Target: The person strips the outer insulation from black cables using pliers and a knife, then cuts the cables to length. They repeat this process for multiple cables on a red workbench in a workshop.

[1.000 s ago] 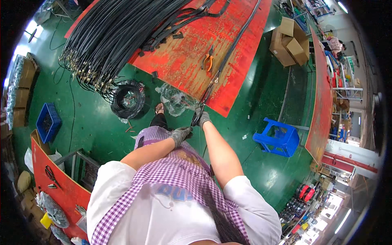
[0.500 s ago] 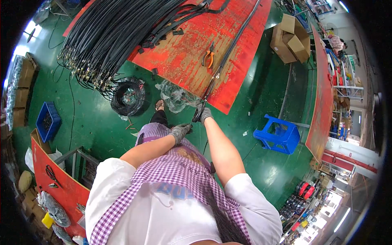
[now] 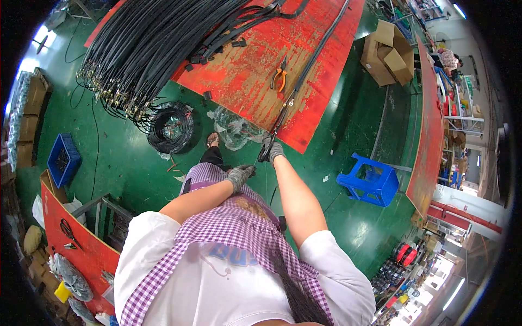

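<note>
Both my hands wear grey gloves. My right hand (image 3: 272, 150) is closed around black cable (image 3: 280, 120) just off the near corner of the red table. The cable runs back from it along the table's right side, with small shiny metal parts near the corner. Below and left of it, in front of the checked apron, my left hand (image 3: 240, 176) is closed; whatever its fingers hold is too small to make out. Orange-handled pliers (image 3: 280, 77) lie on the table left of the cable.
A thick bundle of black cables (image 3: 147, 54) overhangs the worn red table (image 3: 244, 89). Beneath are a black cable coil (image 3: 170, 130) and clear plastic (image 3: 234, 130). A blue stool (image 3: 375, 182) and cardboard box (image 3: 386, 54) stand right, a blue crate (image 3: 64, 160) left.
</note>
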Demonstrator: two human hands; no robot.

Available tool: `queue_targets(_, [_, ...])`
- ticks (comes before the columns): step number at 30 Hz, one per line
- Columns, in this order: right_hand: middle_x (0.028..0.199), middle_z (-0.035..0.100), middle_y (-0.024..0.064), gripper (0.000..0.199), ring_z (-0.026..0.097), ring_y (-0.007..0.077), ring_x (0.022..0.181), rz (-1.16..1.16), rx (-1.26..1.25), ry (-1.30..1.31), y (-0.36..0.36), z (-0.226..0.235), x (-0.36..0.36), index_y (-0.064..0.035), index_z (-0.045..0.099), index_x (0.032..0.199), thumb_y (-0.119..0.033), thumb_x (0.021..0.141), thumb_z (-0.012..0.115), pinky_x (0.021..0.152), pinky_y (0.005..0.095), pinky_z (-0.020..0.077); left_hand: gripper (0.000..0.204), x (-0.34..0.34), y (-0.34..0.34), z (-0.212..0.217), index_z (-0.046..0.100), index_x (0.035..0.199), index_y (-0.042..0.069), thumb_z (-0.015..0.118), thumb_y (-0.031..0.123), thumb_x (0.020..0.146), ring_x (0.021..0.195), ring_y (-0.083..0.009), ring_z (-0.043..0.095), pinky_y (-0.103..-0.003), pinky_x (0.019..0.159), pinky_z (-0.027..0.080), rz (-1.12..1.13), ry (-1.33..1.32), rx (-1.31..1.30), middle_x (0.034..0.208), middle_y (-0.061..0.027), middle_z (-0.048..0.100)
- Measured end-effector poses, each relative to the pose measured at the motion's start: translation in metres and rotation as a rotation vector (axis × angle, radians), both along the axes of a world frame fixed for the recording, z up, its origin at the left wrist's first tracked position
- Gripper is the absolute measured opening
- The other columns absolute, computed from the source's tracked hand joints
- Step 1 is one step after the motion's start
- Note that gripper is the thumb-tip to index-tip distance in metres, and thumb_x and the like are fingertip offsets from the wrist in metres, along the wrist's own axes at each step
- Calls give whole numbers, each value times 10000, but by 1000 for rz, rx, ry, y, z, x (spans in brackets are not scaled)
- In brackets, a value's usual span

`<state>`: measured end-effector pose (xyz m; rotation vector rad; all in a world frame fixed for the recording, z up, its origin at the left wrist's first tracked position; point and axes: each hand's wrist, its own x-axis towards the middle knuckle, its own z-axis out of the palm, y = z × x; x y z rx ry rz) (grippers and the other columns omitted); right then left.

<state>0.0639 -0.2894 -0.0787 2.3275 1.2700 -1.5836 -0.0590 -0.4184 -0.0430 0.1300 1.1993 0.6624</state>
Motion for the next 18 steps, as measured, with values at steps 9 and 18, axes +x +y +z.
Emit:
queue_targets(9, [547,503,89,422,484,201,482,79,211,74,-14,-74,27,-74,539,684,-431,801,347,438,328,389,299,-8,3,52,509,1019,15,479,219,802,671,-107,481,-227,628,391,-135,206,279,758,-30,538])
queue_targets(18, [495,481,58,563,492,203,437,-87,3,59,-5,11,-5,-93,515,609,-626,706,363,419,335,394,258,5,-5,-20,533,1011,120,440,219,791,578,-186,503,-296,575,405,-453,530,455,744,-71,579])
